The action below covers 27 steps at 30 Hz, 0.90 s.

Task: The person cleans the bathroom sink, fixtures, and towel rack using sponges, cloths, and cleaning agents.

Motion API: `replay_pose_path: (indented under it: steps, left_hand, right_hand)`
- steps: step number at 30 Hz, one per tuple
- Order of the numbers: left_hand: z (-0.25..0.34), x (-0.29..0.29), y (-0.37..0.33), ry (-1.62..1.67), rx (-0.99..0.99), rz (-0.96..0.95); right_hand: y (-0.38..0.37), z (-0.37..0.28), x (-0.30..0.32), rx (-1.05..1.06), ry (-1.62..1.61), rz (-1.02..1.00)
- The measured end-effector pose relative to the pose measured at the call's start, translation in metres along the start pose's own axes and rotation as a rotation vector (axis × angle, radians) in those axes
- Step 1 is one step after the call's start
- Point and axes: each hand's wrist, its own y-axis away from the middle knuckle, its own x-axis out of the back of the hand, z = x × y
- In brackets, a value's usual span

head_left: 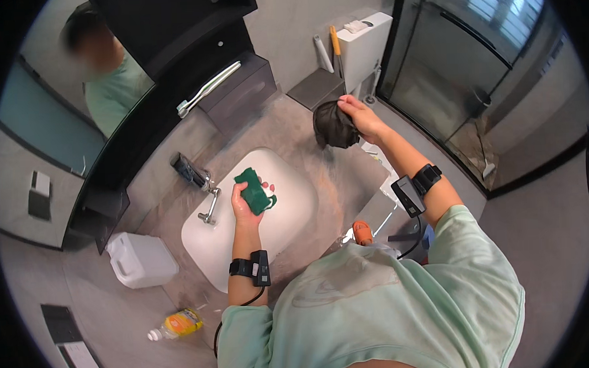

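My left hand (245, 212) is over the white sink (296, 190), its fingers curled round a dark green scouring pad (252, 191). A whitish wet patch, perhaps foam, shows on the fingers beside the pad. Farther right, past the sink's rim, my right hand (364, 120) pinches the upper edge of a dark, thin, bag-like piece (334, 124). That piece hangs over the far right part of the grey countertop (335, 202); what it contains, if anything, cannot be made out. Left of the green pad stands the chrome and black faucet (192, 175).
A white plastic jug (143, 259) and a yellow dish-soap bottle (179, 324) lie left of the sink. Behind are a ledge with a silver toothbrush-like rod (210, 88), a mirror (41, 109) and a white cistern (367, 49). A glass shower door (447, 65) stands far right.
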Motion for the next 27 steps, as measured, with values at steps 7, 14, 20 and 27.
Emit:
replay_pose_path:
  steps: [7,14,20,27]
  left_hand:
    - [-0.044,-0.064,-0.011,-0.84,-0.303,0.293]
    - [-0.068,-0.122,-0.035,-1.124,-0.291,0.31]
    - [-0.042,-0.141,-0.027,-1.794,-0.589,0.477]
    - [-0.022,-0.194,-0.029,-1.795,-1.307,0.421]
  right_hand:
    - [-0.041,-0.024,0.001,-0.335,0.085,-0.442]
    - [-0.061,-0.043,0.022,-0.305,0.21,-0.7]
    - [-0.081,-0.051,0.06,0.028,0.782,-0.858]
    - [-0.044,-0.068,0.036,1.237,0.652,-0.26]
